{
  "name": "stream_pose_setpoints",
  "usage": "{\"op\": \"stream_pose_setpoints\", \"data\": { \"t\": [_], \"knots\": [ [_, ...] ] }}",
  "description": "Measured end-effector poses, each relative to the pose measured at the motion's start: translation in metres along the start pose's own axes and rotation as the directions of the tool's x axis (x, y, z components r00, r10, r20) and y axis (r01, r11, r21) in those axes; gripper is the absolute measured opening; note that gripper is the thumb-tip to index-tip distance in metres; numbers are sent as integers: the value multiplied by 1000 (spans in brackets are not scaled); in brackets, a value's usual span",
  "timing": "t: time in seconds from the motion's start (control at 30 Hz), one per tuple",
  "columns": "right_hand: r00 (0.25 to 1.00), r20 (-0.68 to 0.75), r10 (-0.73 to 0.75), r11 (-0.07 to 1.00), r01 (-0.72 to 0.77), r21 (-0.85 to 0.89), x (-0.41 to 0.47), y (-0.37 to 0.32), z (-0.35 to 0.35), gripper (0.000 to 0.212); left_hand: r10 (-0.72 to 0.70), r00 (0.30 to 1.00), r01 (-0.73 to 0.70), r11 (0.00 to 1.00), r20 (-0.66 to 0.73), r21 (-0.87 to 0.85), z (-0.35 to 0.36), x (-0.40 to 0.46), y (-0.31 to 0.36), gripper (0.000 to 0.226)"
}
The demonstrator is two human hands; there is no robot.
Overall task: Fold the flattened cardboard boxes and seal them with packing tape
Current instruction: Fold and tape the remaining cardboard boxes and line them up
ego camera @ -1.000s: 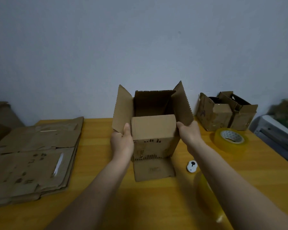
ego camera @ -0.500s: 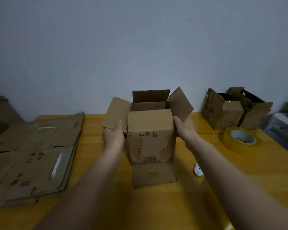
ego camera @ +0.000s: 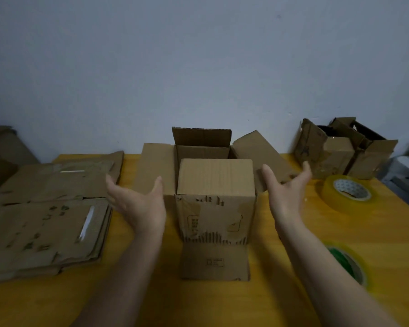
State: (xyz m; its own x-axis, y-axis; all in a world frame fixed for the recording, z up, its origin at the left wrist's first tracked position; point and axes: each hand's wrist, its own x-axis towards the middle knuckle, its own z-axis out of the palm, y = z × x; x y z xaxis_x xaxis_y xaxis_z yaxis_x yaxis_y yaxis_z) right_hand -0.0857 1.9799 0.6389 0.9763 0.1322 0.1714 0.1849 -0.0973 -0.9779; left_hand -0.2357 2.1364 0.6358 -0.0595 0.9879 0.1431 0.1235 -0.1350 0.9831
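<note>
On the yellow table (ego camera: 281, 291) by a pale wall, the left hand (ego camera: 139, 204) and right hand (ego camera: 286, 197) hover spread wide, palms inward, holding nothing. Between them stands the box (ego camera: 215, 204) (near flap folded over, others raised), with flat cardboard (ego camera: 45, 208) left and a tape roll (ego camera: 347, 193) right.

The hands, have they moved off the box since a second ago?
Yes. Both the left hand and right hand have let go and spread outward from the sides of the box, which stands on the table. Both are open now.
</note>
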Motion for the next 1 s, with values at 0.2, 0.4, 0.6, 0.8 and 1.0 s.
{"op": "stream_pose_setpoints", "data": {
  "t": [0.2,0.4,0.6,0.8,1.0],
  "knots": [
    [690,225,-688,358,592,-722,7,0,-12,61,542,675,-727,606,500,324,-8,1,22,110],
    [597,639,-486,173,782,-598,-6,-12,-15,65,217,659,-658,629,720,413,-9,-11,34,84],
    [603,658,-451,135,775,-618,-8,-15,-29,58,302,598,-752,532,742,390,-14,-14,31,86],
    [633,650,-421,140,753,-643,-16,-41,-42,53,351,581,-707,666,734,240,-36,-26,33,79],
    [640,673,-371,180,760,-624,-29,-32,-33,47,359,619,-730,591,699,343,-36,-26,20,81]
  ]
}}
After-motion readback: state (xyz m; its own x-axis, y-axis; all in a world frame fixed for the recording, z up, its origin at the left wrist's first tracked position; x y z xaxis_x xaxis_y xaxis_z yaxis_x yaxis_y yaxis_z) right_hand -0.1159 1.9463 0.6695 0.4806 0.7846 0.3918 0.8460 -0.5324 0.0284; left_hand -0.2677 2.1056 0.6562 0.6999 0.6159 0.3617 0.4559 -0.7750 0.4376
